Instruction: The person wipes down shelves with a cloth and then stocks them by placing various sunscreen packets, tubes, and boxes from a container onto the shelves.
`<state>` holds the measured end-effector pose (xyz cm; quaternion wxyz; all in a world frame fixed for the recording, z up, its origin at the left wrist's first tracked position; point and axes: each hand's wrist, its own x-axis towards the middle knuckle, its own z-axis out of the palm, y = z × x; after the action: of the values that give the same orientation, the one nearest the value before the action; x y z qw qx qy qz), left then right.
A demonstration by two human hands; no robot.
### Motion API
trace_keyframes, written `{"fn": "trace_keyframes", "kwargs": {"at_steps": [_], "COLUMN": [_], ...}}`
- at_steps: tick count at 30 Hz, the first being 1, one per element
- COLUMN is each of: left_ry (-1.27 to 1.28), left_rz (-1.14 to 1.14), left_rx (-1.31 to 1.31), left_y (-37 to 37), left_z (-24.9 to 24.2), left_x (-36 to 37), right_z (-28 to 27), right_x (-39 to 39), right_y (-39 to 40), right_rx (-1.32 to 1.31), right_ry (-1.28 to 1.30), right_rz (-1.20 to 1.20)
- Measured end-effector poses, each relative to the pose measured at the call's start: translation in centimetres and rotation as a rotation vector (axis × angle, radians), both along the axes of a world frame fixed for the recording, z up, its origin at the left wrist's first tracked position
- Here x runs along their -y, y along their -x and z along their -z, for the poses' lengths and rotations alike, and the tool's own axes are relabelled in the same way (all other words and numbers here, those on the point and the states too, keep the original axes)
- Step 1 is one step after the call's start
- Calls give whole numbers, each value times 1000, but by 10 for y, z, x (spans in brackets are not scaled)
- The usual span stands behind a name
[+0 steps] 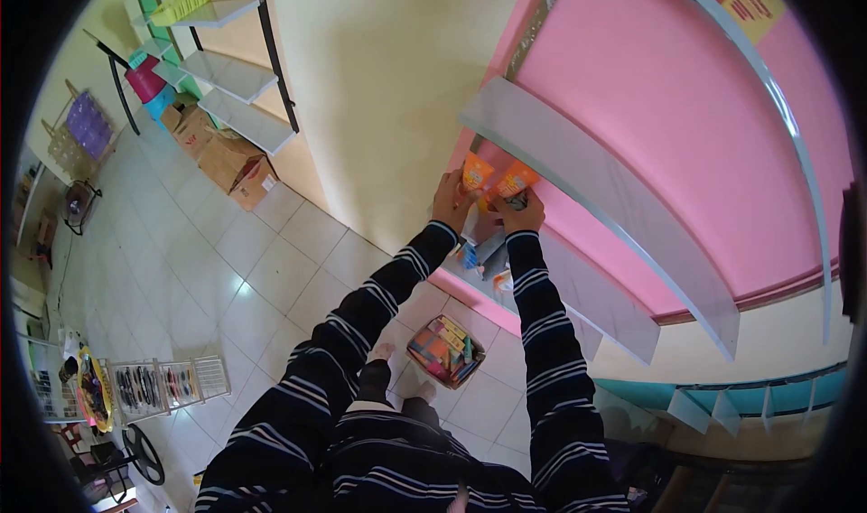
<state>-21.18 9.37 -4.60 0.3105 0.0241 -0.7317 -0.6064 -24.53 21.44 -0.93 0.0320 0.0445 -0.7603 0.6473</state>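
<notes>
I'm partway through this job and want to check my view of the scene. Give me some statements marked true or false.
1. The left hand and right hand both hold orange packaging. True.
2. The box of colourful items sits on a shelf. False: it stands on the tiled floor, near the person's feet.
3. A yellow basket is on the shelving at the upper left. True.
4. The panel behind the curved shelves is green. False: the panel is pink.
5. The person's sleeves are plain. False: they are striped.
</notes>
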Motion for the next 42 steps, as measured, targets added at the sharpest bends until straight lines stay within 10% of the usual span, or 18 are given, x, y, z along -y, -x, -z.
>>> {"fn": "trace_keyframes", "kwargs": {"at_steps": [7,21,31,37,42], "left_ry": [105,101,214,264,140], "left_rz": [-102,-85,-265,-526,-270], "left_rx": [-58,-41,-18,218,765], "left_y": [-4,-10,-49,-168,-295], "left_z": [-7,-11,2,116,250], "left_x": [-7,-10,-1,-11,-75], "right_z": [32,14,-8,128,285], "right_x": [10,13,-52,-114,-164], "right_y": [38,21,-81,-212,-254], "right_rx": [-169,-103,-84,562,1061], "right_ry": [-299,-179,62,-90,-319], "right_rz": [12,-246,11,-55,13]}}
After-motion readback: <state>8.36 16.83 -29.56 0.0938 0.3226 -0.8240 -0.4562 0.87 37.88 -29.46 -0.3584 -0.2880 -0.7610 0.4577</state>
